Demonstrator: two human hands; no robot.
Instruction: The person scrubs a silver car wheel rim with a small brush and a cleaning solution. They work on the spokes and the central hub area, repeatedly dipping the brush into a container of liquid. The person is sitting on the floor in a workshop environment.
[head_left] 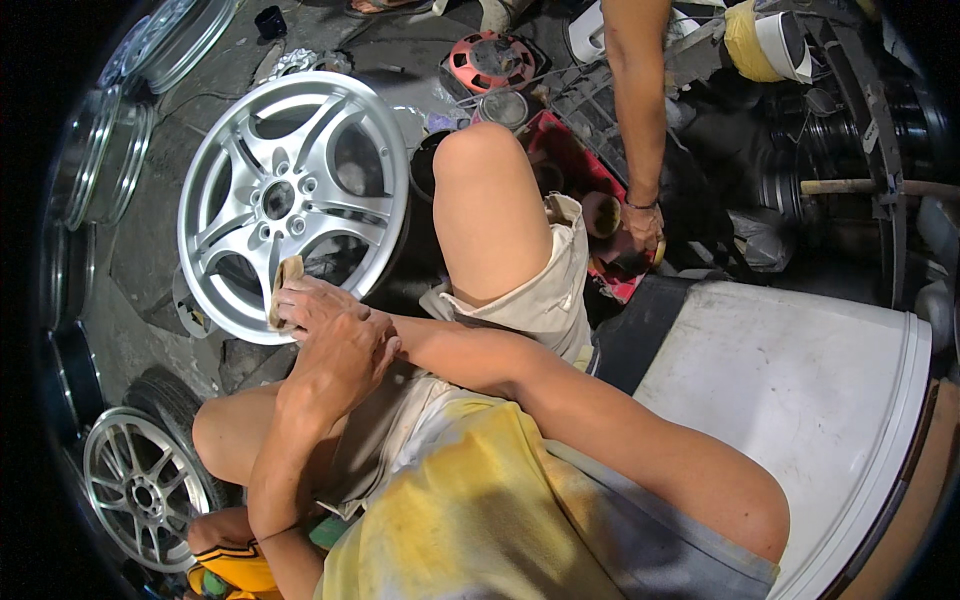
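A silver alloy wheel (225, 235) with forked spokes stands tilted in front of my knees. My right hand (312, 303) presses a folded tan piece (287, 272), which looks like sandpaper, against the lower spoke near the rim. My left hand (352, 348) crosses over my right wrist, its fingers curled on it. Part of my right hand is hidden beneath the left. To the right of my raised knee, another person's hand (642, 228), with a band at the wrist, reaches into a red crate (625, 290) holding several cans and jars.
A smaller spoked wheel (145, 495) and a tyre (165, 400) lie at the lower left, and several shiny rims (105, 160) stack at the far left. A red round part (490, 62) lies beyond my knee. A white panel (780, 370) fills the right side.
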